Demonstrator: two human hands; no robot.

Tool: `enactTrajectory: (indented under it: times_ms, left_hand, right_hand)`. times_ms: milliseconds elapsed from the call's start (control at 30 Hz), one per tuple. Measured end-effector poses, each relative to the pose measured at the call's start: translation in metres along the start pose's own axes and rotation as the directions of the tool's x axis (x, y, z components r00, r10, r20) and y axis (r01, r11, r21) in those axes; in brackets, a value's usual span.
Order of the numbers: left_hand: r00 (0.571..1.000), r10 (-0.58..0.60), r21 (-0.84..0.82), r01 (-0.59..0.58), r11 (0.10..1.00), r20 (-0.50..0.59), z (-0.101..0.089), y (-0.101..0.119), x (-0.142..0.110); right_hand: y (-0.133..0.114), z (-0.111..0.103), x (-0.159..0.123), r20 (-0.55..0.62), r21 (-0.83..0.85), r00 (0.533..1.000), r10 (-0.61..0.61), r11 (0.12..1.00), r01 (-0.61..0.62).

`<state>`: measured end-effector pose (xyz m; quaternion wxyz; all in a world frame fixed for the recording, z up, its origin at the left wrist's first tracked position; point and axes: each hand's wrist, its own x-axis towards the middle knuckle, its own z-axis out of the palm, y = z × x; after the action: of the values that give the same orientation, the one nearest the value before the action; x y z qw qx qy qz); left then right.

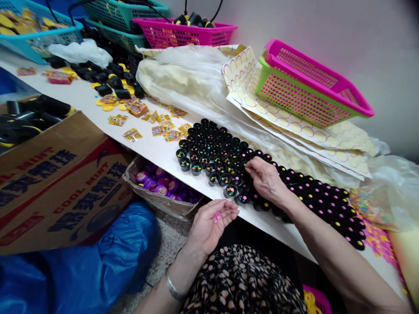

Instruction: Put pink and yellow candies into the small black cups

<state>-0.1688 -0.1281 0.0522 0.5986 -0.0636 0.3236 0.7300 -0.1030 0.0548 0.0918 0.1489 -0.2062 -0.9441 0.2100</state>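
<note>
My left hand [214, 220] is palm up and cupped, just off the table's front edge. A few small pink pieces, like candies [217, 216], lie in its palm. Over the black cups stretches my right hand [263, 176], its fingertips pinched together; anything between them is too small to make out. Rows of small round black cups [196, 168] stand packed on the table. Those on the left hold several coloured bits, while many on the right [321, 196] show a single pink or yellow dot. My right hand hides part of the rows.
Yellow printed packets [132, 134] and loose black containers [122, 93] lie to the left. Behind the cups are a plastic bag [183, 78], sticker sheets [294, 126] and stacked baskets [304, 96]. Pink pieces [379, 240] spread at right. Cartons [81, 187] stand below the table.
</note>
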Motion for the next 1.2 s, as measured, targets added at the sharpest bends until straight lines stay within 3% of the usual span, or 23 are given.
enactTrajectory:
  times_ms: [67, 133, 200, 267, 467, 767, 1000, 1200]
  left_hand:
    - [1.000, -0.007, 0.014, 0.007, 1.000, 0.024, 0.003, 0.000, -0.002]
    - [0.999, -0.018, 0.028, 0.016, 0.999, 0.046, 0.007, 0.001, -0.004]
    - [0.997, -0.024, 0.030, 0.022, 0.999, 0.068, 0.011, 0.001, -0.006]
    - [0.996, -0.016, 0.030, 0.014, 0.999, 0.090, 0.014, -0.001, -0.008]
    - [0.995, 0.028, 0.075, -0.035, 0.997, 0.096, 0.013, -0.008, -0.010]
    - [0.990, 0.136, 0.136, -0.140, 0.981, 0.036, 0.007, -0.015, -0.006]
    - [0.981, 0.194, 0.219, -0.195, 0.956, 0.025, 0.008, -0.014, -0.005]
    - [0.987, 0.151, 0.173, -0.157, 0.972, 0.049, 0.008, -0.010, -0.005]
  right_hand:
    - [-0.013, -0.009, -0.009, 0.037, 0.207, 0.997, 0.065, 0.976, -0.072]
    - [-0.029, -0.015, -0.022, 0.156, 0.401, 0.984, 0.090, 0.905, -0.146]
    - [-0.042, -0.015, -0.036, 0.240, 0.505, 0.968, 0.070, 0.843, -0.186]
    - [-0.051, -0.010, -0.049, 0.231, 0.530, 0.972, 0.049, 0.831, -0.168]
    - [-0.055, 0.016, -0.070, 0.056, 0.433, 0.998, 0.027, 0.900, -0.049]
    - [-0.060, 0.030, -0.078, -0.043, 0.370, 0.999, 0.019, 0.929, -0.001]
    - [-0.058, 0.031, -0.082, 0.101, 0.176, 0.994, -0.032, 0.984, 0.014]
    - [-0.056, 0.020, -0.073, 0.164, 0.160, 0.984, -0.074, 0.986, 0.048]
